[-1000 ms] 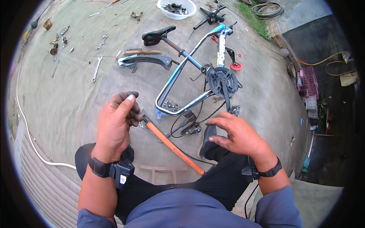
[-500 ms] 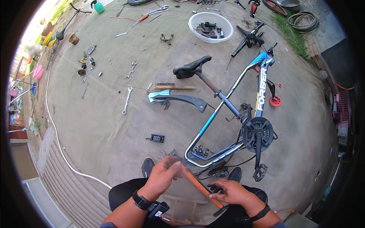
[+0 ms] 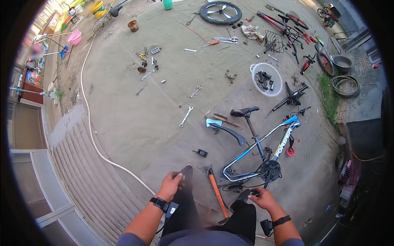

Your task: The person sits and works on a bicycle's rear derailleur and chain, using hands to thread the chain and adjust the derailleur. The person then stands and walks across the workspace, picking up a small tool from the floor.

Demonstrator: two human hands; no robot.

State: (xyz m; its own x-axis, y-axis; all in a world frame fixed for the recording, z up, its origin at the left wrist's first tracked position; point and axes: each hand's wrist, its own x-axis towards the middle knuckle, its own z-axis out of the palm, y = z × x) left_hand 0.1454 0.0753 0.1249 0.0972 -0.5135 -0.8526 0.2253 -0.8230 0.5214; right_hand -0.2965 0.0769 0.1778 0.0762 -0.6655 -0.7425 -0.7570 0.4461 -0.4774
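Observation:
My left hand (image 3: 169,187) is raised over my left shoe (image 3: 187,174), its thumb and fingers pressed together; whatever they hold is too small to name. My right hand (image 3: 262,198) hovers near my right shoe (image 3: 242,197), below the bicycle's crank, fingers curled around something dark I cannot make out. Between the hands lies a tool with a long orange handle (image 3: 216,192), touched by neither. Just beyond, a blue, white and black bicycle frame (image 3: 255,144) lies with its saddle (image 3: 244,111) and chainring (image 3: 270,170) attached, no wheels on it.
A black fender (image 3: 232,133), a wooden-backed brush (image 3: 225,119), a wrench (image 3: 186,116) and a small black part (image 3: 200,153) lie beyond my feet. A white basin (image 3: 266,91) holds dark parts. Farther off are a wheel (image 3: 220,13) and a hose (image 3: 88,110).
The view has risen and tilted, showing more ground. Both hands have moved apart, away from the orange-handled tool, the left leftward and the right rightward.

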